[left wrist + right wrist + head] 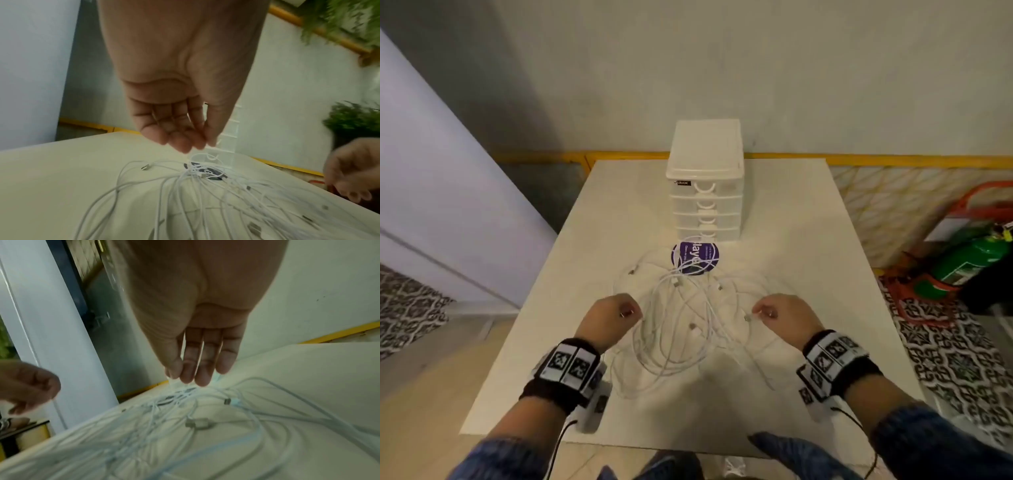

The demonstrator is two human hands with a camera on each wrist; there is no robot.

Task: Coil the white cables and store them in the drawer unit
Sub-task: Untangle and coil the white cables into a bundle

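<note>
Sprawling across the smooth, pale tabletop (808, 240) in front of you, the white cables (681, 329) lie as one loose tangle of thin, round cords, looping over each other with small metal-tipped plugs poking out here and there. At the far edge of the tangle the cords cross a round purple sticker (695, 257) with white lettering. Just behind it stands the drawer unit (705, 181), a boxy tower of milky, translucent plastic with a flat lid and curved white handles on its stacked drawers, all pushed in.

Which cord runs to which plug cannot be told; the strands overlap too much, and in both wrist views the near ones blur into streaks. The sticker's lettering is partly covered by cords, and the lowest drawer front is hard to make out behind them. In the left wrist view the drawer unit shows only as a strip behind your fingers.

Your left hand (609, 318) hovers over the left rim of the tangle, palm down, fingers loosely bent and grasping nothing. Your right hand (784, 318) hangs over the right rim, fingers pointing down and relaxed, near a plug end; in the head view I cannot tell whether the fingertips touch it, and the right wrist view shows the fingers (205, 369) nearly straight, clear of the cords. Both wrists wear dark bands with black-and-white markers.
</note>
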